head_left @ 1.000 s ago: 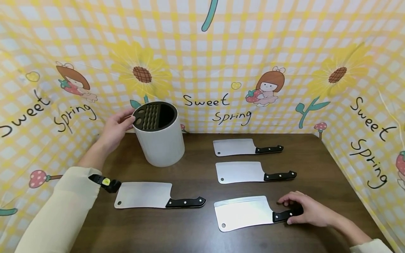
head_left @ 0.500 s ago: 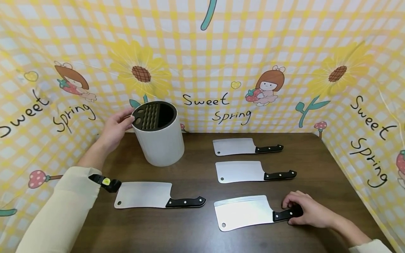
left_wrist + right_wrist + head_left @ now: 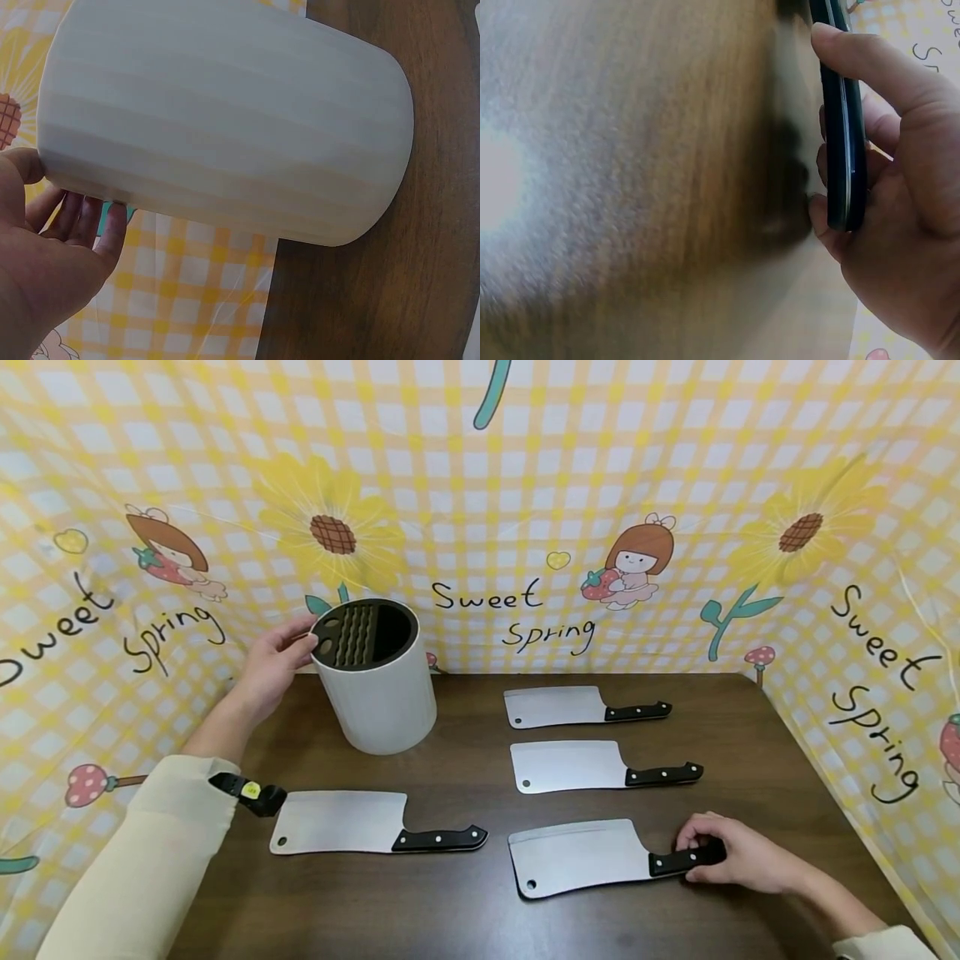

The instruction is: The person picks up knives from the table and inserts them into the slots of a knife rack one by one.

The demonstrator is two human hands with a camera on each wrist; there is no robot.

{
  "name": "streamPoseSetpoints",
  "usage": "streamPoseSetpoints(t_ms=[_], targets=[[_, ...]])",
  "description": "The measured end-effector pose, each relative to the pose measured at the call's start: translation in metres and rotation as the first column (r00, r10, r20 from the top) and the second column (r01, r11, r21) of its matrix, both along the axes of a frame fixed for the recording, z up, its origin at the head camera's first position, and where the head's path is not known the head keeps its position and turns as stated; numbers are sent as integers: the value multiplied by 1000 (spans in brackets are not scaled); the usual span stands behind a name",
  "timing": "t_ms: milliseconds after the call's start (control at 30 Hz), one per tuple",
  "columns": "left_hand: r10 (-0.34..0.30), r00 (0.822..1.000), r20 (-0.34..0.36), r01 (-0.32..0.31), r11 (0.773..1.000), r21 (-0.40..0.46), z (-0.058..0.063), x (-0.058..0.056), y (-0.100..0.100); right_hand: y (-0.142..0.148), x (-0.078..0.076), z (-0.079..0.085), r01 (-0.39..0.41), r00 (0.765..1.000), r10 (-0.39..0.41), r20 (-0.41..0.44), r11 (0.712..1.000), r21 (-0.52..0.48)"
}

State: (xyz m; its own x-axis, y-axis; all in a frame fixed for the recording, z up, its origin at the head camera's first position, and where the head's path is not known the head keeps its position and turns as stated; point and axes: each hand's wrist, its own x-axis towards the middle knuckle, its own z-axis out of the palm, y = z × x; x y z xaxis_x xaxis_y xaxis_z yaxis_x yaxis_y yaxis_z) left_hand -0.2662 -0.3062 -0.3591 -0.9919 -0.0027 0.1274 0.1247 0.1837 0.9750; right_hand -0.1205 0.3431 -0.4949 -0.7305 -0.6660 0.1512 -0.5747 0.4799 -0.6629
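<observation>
My right hand grips the black handle of the nearest cleaver, thumb on one side and fingers curled on the other. A dark shadow edge shows under its blade, which sits slightly off the table. At the left, my left hand holds the upper left side of a white round knife block, its thumb at the rim. In the left wrist view the bent fingers touch the white wall. The block stands upright, with a black slotted top.
Another cleaver lies at the front left, near the left wrist strap. Two more cleavers, a middle one and a far one, lie at right with handles pointing right. Checked cloth walls the brown table.
My right fingers have closed round the cleaver's handle and raised it a little, shifting it slightly right. The left hand and the knife block have stayed put.
</observation>
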Motion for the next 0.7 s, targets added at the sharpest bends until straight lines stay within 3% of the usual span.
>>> streamPoseSetpoints(t_ms=[533,700], targets=[[-12,999,35,11,1000,21,-1,-2,-2,11,-4,25,-79,989,78,129,997,2],[-14,999,37,13,1000,26,0,-2,-1,15,-6,39,-76,981,86,171,995,-64]])
